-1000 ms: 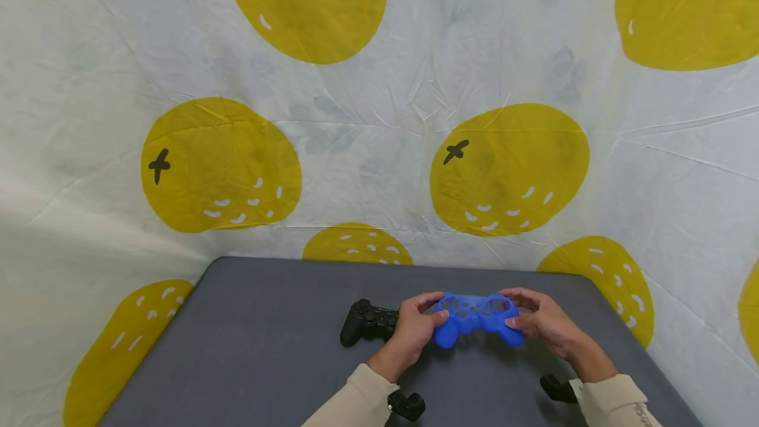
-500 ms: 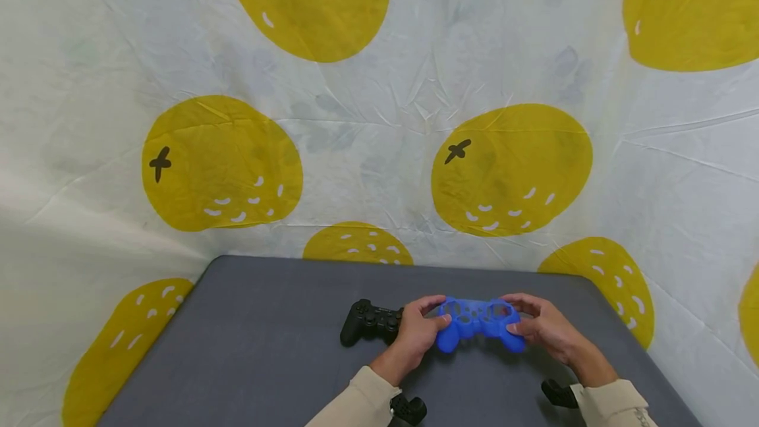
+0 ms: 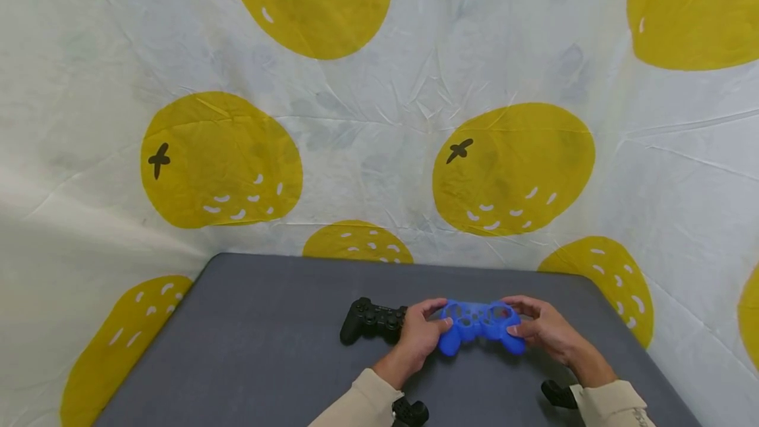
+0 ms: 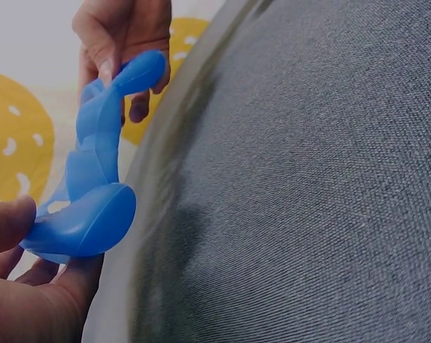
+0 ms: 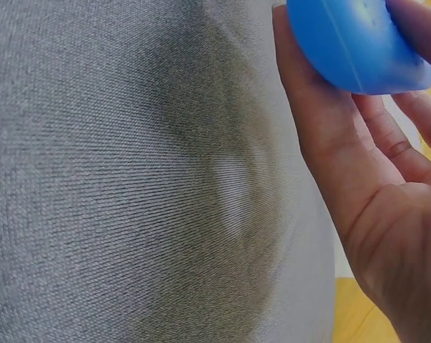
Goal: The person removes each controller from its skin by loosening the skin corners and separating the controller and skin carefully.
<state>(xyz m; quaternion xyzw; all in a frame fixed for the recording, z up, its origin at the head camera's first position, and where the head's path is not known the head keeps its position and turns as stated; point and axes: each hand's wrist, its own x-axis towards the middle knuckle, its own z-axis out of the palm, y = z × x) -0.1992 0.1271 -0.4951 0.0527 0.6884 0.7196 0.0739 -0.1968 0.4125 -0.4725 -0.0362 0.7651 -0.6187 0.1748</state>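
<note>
A blue silicone game controller cover [image 3: 474, 323], with cut-out holes in its face, is held above the table between two hands. My left hand [image 3: 420, 335] grips its left end, thumb on the front and fingers behind. At the other end my right hand [image 3: 548, 328] pinches the right grip between thumb and fingers. The left wrist view shows the cover [image 4: 93, 164] edge-on, with both hands on it. In the right wrist view only one rounded grip of the cover [image 5: 351, 43] appears. Just left of my left hand lies a black game controller [image 3: 370, 321], partly hidden by that hand.
The grey cloth-covered table [image 3: 267, 348] reaches back to a white curtain [image 3: 367, 170] printed with yellow fruit. Black devices [image 3: 557, 394] are strapped at both wrists, under beige sleeves [image 3: 356, 400].
The cover and both hands have shifted slightly down and to the right, and a little more of the black controller shows. Both hands keep their hold on the cover.
</note>
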